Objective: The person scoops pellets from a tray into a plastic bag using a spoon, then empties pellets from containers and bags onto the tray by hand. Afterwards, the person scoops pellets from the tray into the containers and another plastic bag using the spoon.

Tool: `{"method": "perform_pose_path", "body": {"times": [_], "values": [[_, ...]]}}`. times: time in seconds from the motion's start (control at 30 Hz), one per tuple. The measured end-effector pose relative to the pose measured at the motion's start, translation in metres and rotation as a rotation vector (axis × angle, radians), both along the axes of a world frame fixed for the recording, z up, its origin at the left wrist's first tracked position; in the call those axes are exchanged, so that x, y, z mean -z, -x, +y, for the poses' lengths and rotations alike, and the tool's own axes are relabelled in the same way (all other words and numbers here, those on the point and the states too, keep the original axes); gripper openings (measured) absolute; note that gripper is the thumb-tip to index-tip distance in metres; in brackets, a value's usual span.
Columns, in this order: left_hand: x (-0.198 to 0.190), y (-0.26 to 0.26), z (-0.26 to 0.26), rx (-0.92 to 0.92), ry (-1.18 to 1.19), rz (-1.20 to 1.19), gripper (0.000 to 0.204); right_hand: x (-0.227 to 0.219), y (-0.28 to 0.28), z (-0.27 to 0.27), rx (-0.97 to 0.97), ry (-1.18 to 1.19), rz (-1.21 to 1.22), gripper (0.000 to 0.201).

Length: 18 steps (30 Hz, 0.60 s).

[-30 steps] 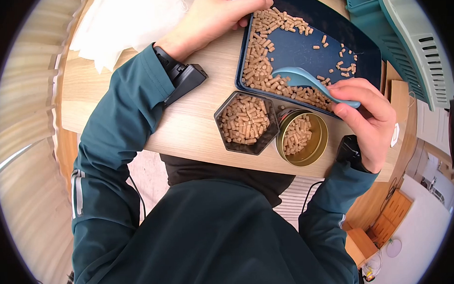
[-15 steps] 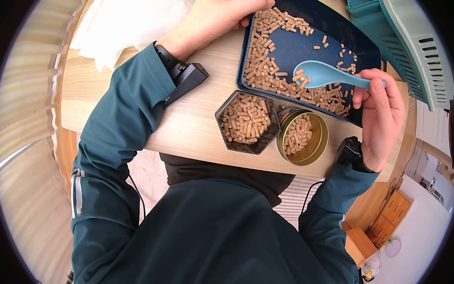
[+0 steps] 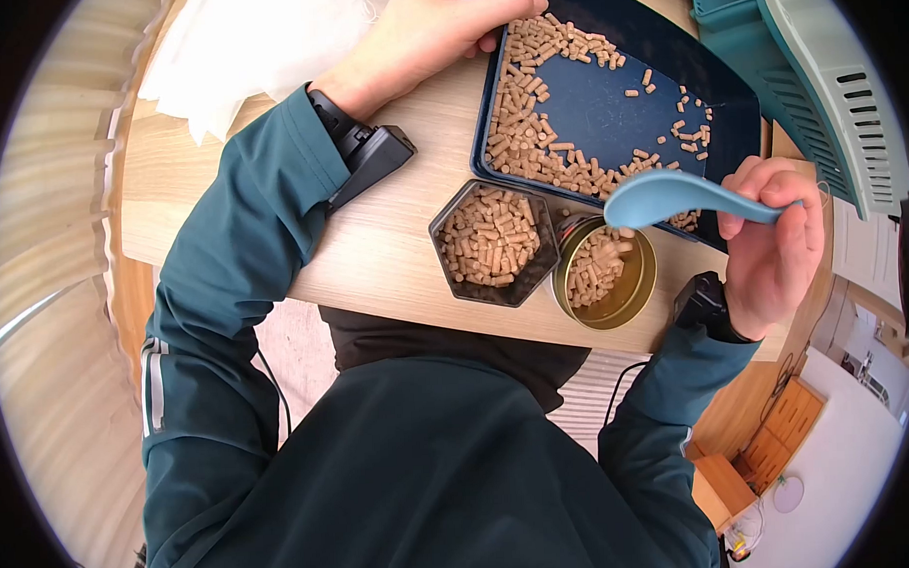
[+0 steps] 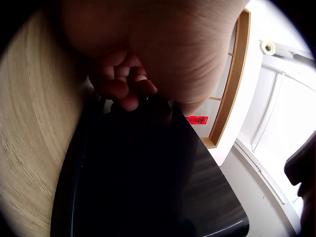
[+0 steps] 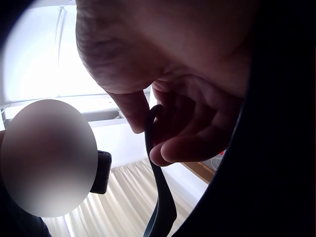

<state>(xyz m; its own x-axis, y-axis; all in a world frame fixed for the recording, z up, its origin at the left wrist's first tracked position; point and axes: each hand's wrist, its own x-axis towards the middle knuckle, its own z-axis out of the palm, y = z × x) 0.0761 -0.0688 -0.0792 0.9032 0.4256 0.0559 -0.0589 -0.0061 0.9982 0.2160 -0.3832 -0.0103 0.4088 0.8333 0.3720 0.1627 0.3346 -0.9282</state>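
Note:
In the head view my right hand [image 3: 773, 243] pinches the handle of a blue spoon [image 3: 657, 197], its bowl tilted above the rim of a round tin [image 3: 645, 292] that holds pellets [image 3: 594, 274]. The right wrist view shows thumb and fingers of my right hand [image 5: 182, 108] on the spoon handle [image 5: 160, 192]. My left hand [image 3: 446, 29] grips the rim of a dark blue tray [image 3: 608, 103] at its upper left corner; in the left wrist view the curled fingers of my left hand [image 4: 128, 89] meet the tray wall [image 4: 143, 173]. Pellets lie along the tray's left and near sides.
A black hexagonal container [image 3: 520, 294] full of pellets [image 3: 488, 238] stands left of the tin, near the front edge of the wooden table [image 3: 393, 256]. White sheets [image 3: 256, 51] lie at the upper left. A teal and grey slotted box [image 3: 839, 100] stands at the right.
The spoon first dug into the tray's pellets, rose with some in its bowl, then came toward me and tipped over the tin. My left hand has stayed on the tray rim.

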Motion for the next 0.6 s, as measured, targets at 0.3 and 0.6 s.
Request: {"method": "perform_pose_path", "body": {"times": [0.3, 0.6], "values": [[0.000, 0.000, 0.000, -0.005, -0.011, 0.012, 0.033, -0.001, 0.005, 0.002, 0.115, 0.029, 0.006, 0.026], [-0.002, 0.001, -0.001, -0.014, -0.014, 0.026, 0.034, -0.007, 0.026, 0.019, 0.358, 0.416, -0.215, 0.015]]}}
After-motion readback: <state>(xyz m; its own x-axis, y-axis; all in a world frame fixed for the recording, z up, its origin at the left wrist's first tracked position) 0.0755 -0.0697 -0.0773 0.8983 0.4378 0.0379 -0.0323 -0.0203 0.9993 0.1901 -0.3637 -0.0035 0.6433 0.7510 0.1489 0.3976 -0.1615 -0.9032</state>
